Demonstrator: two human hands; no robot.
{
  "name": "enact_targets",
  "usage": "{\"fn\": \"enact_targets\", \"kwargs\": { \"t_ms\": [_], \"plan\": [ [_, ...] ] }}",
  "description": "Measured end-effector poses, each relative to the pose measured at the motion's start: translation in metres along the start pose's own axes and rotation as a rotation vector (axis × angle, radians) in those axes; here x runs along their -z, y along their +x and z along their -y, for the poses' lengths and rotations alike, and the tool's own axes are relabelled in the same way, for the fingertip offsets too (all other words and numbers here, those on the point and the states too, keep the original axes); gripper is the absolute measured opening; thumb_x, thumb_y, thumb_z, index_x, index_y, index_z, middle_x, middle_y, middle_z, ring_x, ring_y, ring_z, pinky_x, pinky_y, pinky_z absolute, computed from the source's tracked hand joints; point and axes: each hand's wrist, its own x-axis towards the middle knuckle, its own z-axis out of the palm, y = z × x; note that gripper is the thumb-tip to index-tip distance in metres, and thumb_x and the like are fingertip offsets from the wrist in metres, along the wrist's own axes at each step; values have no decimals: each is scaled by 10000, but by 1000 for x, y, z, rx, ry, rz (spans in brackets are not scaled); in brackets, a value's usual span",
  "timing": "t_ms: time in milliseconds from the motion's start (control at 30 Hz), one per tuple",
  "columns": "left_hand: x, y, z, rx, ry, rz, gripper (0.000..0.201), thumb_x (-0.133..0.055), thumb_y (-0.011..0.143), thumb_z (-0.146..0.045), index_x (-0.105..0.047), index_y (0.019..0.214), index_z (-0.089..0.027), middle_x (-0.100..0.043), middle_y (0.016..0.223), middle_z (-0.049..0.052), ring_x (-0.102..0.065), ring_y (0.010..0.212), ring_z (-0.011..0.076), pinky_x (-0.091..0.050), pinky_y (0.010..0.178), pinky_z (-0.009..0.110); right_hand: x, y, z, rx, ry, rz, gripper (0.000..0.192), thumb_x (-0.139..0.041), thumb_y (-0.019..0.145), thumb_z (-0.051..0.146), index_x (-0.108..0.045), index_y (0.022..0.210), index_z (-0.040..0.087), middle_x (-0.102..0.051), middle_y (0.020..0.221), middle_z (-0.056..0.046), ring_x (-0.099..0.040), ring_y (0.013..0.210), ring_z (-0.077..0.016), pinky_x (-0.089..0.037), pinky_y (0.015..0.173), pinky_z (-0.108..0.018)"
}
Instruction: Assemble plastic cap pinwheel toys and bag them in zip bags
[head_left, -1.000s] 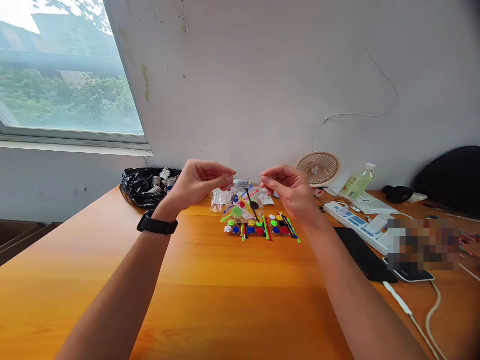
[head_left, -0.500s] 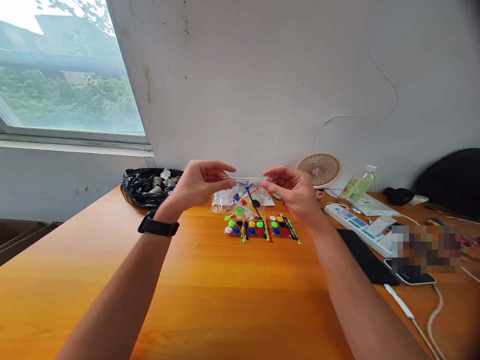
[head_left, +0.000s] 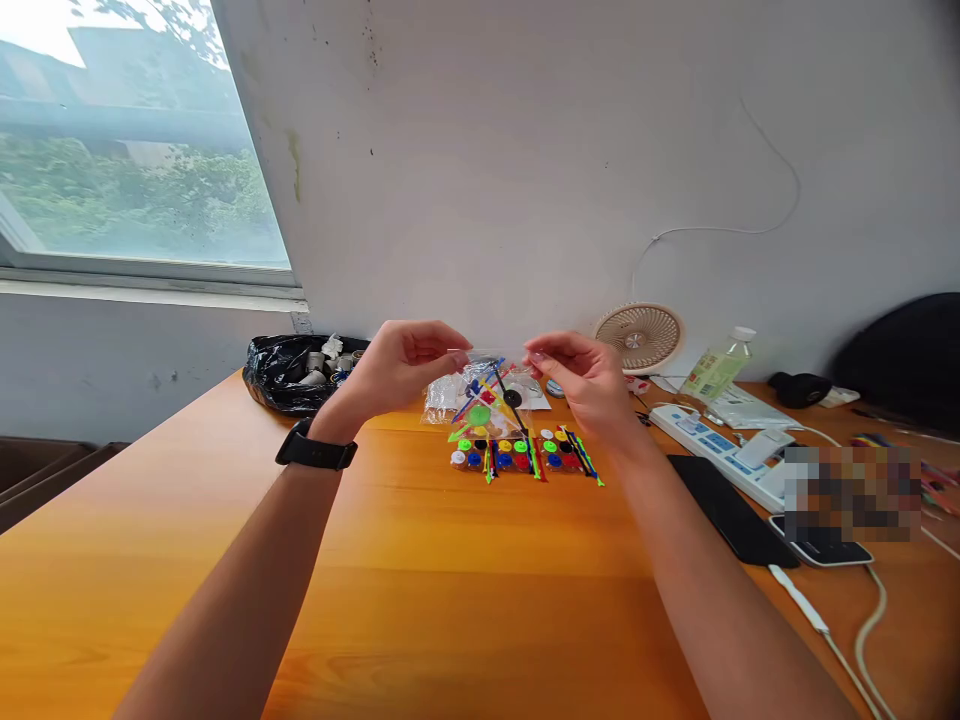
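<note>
Between my two hands hangs a clear plastic bag (head_left: 491,400) with coloured plastic sticks and round pieces inside. My left hand (head_left: 412,365) pinches its top left corner between thumb and fingers. The top right corner is pinched by my right hand (head_left: 581,375). Below and behind the bag, small round coloured pieces (head_left: 505,461) lie in groups on the table, with bundles of thin coloured sticks (head_left: 581,458) beside them. More clear plastic packaging (head_left: 441,398) lies behind the bag, partly hidden by it.
A black plastic bag (head_left: 277,375) of odds and ends stands at the back left of the wooden table (head_left: 420,600). On the right are a fan (head_left: 639,338), a bottle (head_left: 720,365), a white power strip (head_left: 712,450), a black flat pad (head_left: 731,510), a phone (head_left: 821,545) and cables.
The bag's top edge has risen slightly between my hands, and its contents show a little more plainly. Both hands stay almost in place, still pinching the corners.
</note>
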Motion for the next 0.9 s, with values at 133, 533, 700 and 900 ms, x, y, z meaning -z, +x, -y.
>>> {"fn": "enact_targets", "kwargs": {
  "t_ms": [133, 533, 700, 900],
  "plan": [
    [3, -2, 0, -6, -46, -27, 120, -796, 851, -250, -833, 919, -159, -817, 907, 91, -781, 903, 212, -643, 857, 312, 1, -1, 6, 24, 45, 14, 55, -802, 855, 293, -839, 861, 253, -777, 862, -25, -701, 784, -170, -600, 742, -318],
    [-10, -3, 0, 39, -13, -41, 326, -907, 772, -376, -843, 1021, -175, -822, 957, 100, -776, 894, 233, -650, 821, 341, -7, -6, 34, 132, -428, 86, 264, -786, 899, 486, -718, 917, 231, -691, 844, -38, -624, 799, -200, -511, 729, -346],
    [-18, -2, -2, -65, 109, 55, 282, -818, 877, -402, -848, 1091, -221, -793, 885, 74, -715, 824, 195, -582, 712, 301, -17, -8, 38, 209, -531, 317, 297, -614, 1028, 488, -696, 927, 220, -639, 873, -35, -585, 791, -180, -449, 704, -317],
    [-13, -3, -14, -74, 238, 101, 215, -772, 909, -403, -863, 966, -217, -784, 836, 65, -699, 772, 186, -545, 663, 278, -14, -8, 42, 148, -500, 331, 413, -617, 1005, 569, -624, 813, 205, -569, 752, -2, -479, 675, -150, -369, 612, -298]
  ]
}}
